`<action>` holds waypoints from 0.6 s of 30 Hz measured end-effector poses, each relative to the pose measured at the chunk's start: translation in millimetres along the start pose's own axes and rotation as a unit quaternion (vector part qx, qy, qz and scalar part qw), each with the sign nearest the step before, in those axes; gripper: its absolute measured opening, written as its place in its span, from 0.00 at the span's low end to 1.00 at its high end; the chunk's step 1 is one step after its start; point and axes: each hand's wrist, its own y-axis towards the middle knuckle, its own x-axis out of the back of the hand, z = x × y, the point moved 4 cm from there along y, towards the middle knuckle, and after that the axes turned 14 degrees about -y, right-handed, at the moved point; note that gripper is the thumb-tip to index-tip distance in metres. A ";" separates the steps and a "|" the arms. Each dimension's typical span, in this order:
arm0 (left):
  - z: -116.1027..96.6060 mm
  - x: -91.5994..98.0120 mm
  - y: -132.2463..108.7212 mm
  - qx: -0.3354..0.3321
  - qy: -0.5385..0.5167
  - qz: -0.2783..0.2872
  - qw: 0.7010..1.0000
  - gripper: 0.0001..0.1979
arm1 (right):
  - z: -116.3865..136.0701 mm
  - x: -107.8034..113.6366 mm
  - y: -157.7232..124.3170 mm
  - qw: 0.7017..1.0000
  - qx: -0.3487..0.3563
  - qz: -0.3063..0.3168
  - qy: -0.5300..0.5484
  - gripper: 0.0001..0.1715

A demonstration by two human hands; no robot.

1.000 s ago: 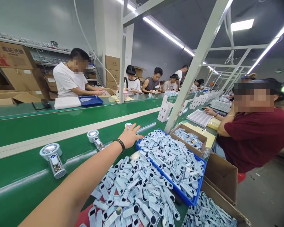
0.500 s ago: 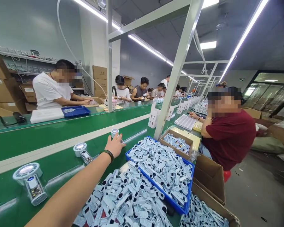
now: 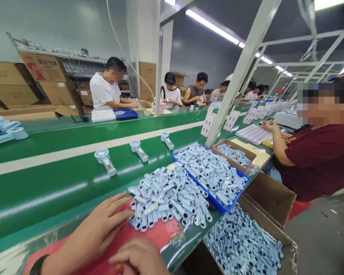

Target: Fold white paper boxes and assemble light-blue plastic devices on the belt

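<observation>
My left hand, with a dark band at the wrist, is over the red mat. Its fingers are stretched out and apart, with nothing held, and the fingertips reach the edge of a heap of light-blue plastic handle covers with dark oval windows. Low in front, my right hand is blurred by motion with its fingers bent; whether it holds anything is hidden. On the green conveyor belt lie three light-blue handheld fans, a near one, a middle one and a far one, with inner parts showing in their handles.
A blue tray full of covers stands beyond the heap, with a small carton behind it. Below the table edge, a large carton holds more covers. A slanted metal post rises by the belt. A co-worker in dark red sits at right.
My left hand has come back from a fan on the belt to the red mat, its fingers now off the fan. My right hand has come into view. The view has swung left.
</observation>
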 end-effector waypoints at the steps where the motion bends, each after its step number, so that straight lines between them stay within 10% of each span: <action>1: -10.5 2.4 -22.5 0.006 0.002 -0.009 1.000 0.21 | 1.3 5.6 -4.1 1.000 -0.004 -0.018 -0.005 0.12; 8: -60.0 -16.8 -125.1 0.124 0.024 -0.006 0.992 0.27 | -20.0 66.0 -12.9 0.975 -0.103 -0.041 -0.190 0.14; 18: -78.5 -23.9 -127.6 0.168 0.007 -0.038 0.985 0.25 | -50.2 93.6 22.1 0.930 -0.149 -0.020 -0.336 0.20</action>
